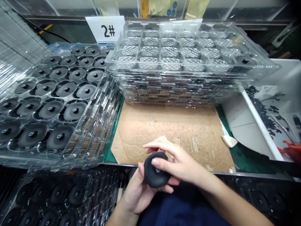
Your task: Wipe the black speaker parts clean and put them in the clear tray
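Disc [152,179], one, black, round, with a small hub at its middle; held in both hands at the bench's near edge, before the person's dark blue clothing [183,207]. Left hand [139,196], palm up, cupped beneath the disc, thumb at its rim; right hand [180,160], closed about the disc from the other side, thumb laid on its face beside the hub. Cardboard [174,125], one sheet, brown, scuffed, flat on a green surface [246,161], just beyond the hands; pale piece [229,141], at its right edge. Clear trays [169,89], stacked at the cardboard's far side; one black disc in the top tray's near right corner. Filled trays [94,125], stacked to the person's left, rows of black discs on top; lower trays [50,207], below these, likewise loaded. White bin [255,125], far right, holding black scraps [258,106] and a red-handled tool [291,150]; paper sign [107,29], behind, reading "2#".
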The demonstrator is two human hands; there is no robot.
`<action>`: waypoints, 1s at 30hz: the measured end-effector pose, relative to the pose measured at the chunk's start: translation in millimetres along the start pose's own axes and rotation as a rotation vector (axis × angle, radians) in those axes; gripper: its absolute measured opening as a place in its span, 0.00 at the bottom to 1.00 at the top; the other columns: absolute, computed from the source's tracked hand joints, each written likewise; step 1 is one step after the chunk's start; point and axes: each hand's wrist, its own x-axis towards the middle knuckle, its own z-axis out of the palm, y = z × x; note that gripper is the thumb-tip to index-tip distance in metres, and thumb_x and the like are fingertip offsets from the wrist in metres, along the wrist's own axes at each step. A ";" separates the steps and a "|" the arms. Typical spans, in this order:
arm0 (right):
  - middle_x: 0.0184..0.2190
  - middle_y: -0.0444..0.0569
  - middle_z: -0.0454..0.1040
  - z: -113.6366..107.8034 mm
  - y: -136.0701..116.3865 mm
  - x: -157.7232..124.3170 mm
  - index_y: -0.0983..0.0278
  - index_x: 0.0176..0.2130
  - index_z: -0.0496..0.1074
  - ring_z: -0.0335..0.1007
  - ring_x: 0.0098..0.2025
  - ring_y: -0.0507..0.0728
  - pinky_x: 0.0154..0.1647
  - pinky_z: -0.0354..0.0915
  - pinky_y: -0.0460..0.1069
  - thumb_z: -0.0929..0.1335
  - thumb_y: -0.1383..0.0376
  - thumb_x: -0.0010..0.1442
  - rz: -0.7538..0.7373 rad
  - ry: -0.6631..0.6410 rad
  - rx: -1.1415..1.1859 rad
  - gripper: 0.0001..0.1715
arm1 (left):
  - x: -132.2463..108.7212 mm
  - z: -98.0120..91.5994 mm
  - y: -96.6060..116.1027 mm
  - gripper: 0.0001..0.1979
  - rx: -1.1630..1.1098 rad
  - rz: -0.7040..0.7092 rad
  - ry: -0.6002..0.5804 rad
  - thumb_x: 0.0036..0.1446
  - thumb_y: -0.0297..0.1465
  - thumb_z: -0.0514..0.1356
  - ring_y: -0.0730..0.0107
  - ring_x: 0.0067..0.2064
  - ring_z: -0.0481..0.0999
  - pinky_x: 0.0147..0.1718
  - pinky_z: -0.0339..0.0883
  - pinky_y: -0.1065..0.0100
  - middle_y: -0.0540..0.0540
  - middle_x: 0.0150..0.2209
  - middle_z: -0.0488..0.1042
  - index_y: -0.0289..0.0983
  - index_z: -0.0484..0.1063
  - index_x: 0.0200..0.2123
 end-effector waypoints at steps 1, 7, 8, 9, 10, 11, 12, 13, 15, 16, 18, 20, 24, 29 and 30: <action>0.41 0.48 0.73 -0.2 2.0 3.2 0.59 0.49 0.70 0.68 0.45 0.56 0.47 0.64 0.54 0.66 0.59 0.60 0.033 0.002 0.027 0.17 | -0.7 -0.5 0.5 0.24 -0.004 0.009 0.011 0.57 0.47 0.50 0.59 0.41 0.78 0.35 0.72 0.71 0.41 0.45 0.77 0.40 0.72 0.48; 0.19 0.41 0.69 -12.9 33.1 -6.7 0.64 0.43 0.72 0.69 0.25 0.50 0.39 0.68 0.50 0.59 0.60 0.65 0.135 0.142 0.126 0.17 | -6.4 -1.4 7.7 0.26 -0.023 -0.001 0.003 0.56 0.49 0.49 0.59 0.43 0.77 0.37 0.72 0.70 0.41 0.53 0.71 0.44 0.67 0.53; 0.13 0.37 0.63 -13.8 39.0 -11.5 0.65 0.43 0.72 0.64 0.19 0.49 0.34 0.68 0.49 0.58 0.61 0.66 0.150 0.137 0.114 0.18 | -6.3 -0.5 7.9 0.26 -0.021 -0.002 0.014 0.56 0.49 0.49 0.60 0.43 0.77 0.37 0.71 0.70 0.42 0.51 0.72 0.44 0.67 0.53; 0.10 0.35 0.58 -13.6 44.4 -16.1 0.66 0.43 0.72 0.59 0.14 0.48 0.29 0.68 0.47 0.58 0.62 0.66 0.164 0.132 0.102 0.18 | -5.7 0.9 7.5 0.25 -0.015 0.001 0.036 0.56 0.49 0.49 0.60 0.43 0.77 0.37 0.71 0.69 0.42 0.51 0.73 0.45 0.67 0.53; 0.09 0.35 0.58 -12.3 49.2 -20.2 0.66 0.44 0.72 0.57 0.13 0.48 0.25 0.66 0.46 0.58 0.63 0.65 0.172 0.130 0.088 0.17 | -4.5 2.5 6.6 0.25 0.001 0.011 0.068 0.56 0.48 0.49 0.61 0.42 0.77 0.37 0.70 0.69 0.42 0.50 0.73 0.46 0.66 0.53; 0.11 0.36 0.62 -10.2 53.2 -23.6 0.66 0.45 0.71 0.59 0.14 0.48 0.23 0.66 0.45 0.58 0.64 0.65 0.172 0.137 0.069 0.16 | -2.8 4.1 5.2 0.25 0.033 0.037 0.107 0.56 0.48 0.50 0.62 0.42 0.77 0.37 0.69 0.69 0.43 0.49 0.73 0.47 0.63 0.55; 0.16 0.40 0.68 -7.7 56.4 -26.3 0.66 0.46 0.71 0.64 0.18 0.49 0.24 0.66 0.46 0.59 0.66 0.63 0.163 0.155 0.043 0.15 | -0.9 5.6 3.4 0.27 0.093 0.081 0.150 0.56 0.48 0.51 0.63 0.41 0.76 0.37 0.68 0.69 0.43 0.49 0.73 0.49 0.59 0.58; 0.23 0.45 0.73 -5.0 58.6 -28.4 0.65 0.46 0.71 0.68 0.23 0.51 0.26 0.67 0.47 0.61 0.67 0.62 0.147 0.184 0.013 0.15 | 1.1 6.8 1.5 0.30 0.184 0.145 0.198 0.55 0.48 0.53 0.64 0.42 0.75 0.38 0.67 0.69 0.44 0.49 0.73 0.50 0.53 0.60; 0.37 0.51 0.74 -0.3 60.4 -31.7 0.64 0.46 0.70 0.69 0.31 0.53 0.33 0.68 0.49 0.62 0.68 0.60 0.103 0.262 -0.056 0.15 | 4.8 8.0 -1.9 0.38 0.461 0.309 0.303 0.53 0.42 0.59 0.64 0.47 0.72 0.44 0.64 0.69 0.44 0.50 0.71 0.49 0.42 0.63; 0.40 0.52 0.73 1.3 60.3 -33.3 0.63 0.47 0.69 0.68 0.33 0.53 0.34 0.68 0.50 0.63 0.68 0.59 0.075 0.303 -0.090 0.16 | 6.3 8.0 -3.0 0.43 0.632 0.397 0.351 0.51 0.37 0.62 0.64 0.50 0.69 0.47 0.62 0.69 0.44 0.51 0.70 0.48 0.39 0.63; 0.42 0.53 0.70 3.2 59.8 -37.2 0.63 0.51 0.66 0.67 0.34 0.54 0.36 0.67 0.51 0.61 0.68 0.61 0.004 0.367 -0.146 0.18 | 8.6 7.6 -3.4 0.49 0.990 0.520 0.377 0.47 0.26 0.65 0.62 0.54 0.66 0.53 0.57 0.65 0.43 0.52 0.67 0.46 0.35 0.63; 0.41 0.53 0.70 2.8 60.3 -41.0 0.62 0.54 0.62 0.66 0.35 0.54 0.39 0.66 0.52 0.60 0.70 0.62 -0.102 0.394 -0.194 0.20 | 10.2 7.9 -2.3 0.54 1.259 0.591 0.309 0.44 0.19 0.65 0.60 0.54 0.65 0.55 0.56 0.59 0.43 0.52 0.66 0.49 0.30 0.62; 0.38 0.50 0.72 -5.2 63.8 -40.3 0.59 0.55 0.64 0.65 0.36 0.55 0.37 0.62 0.52 0.62 0.64 0.62 -0.387 0.303 -0.308 0.20 | 13.8 11.8 -0.9 0.57 1.410 0.653 0.232 0.44 0.17 0.64 0.61 0.53 0.66 0.54 0.57 0.56 0.47 0.53 0.66 0.59 0.27 0.60; 0.18 0.45 0.66 -19.5 52.7 -24.0 0.68 0.40 0.74 0.57 0.23 0.52 0.25 0.53 0.49 0.59 0.53 0.64 -0.661 0.322 -0.403 0.24 | 18.0 14.6 1.8 0.23 1.000 0.339 0.394 0.48 0.35 0.64 0.59 0.46 0.74 0.47 0.65 0.66 0.44 0.43 0.76 0.43 0.68 0.50; 0.17 0.45 0.64 -20.8 48.9 -21.6 0.68 0.36 0.74 0.55 0.21 0.52 0.24 0.52 0.48 0.58 0.53 0.65 -0.670 0.349 -0.388 0.25 | 18.8 14.6 2.8 0.17 0.922 0.257 0.419 0.50 0.38 0.62 0.60 0.43 0.75 0.43 0.67 0.68 0.44 0.40 0.78 0.41 0.74 0.44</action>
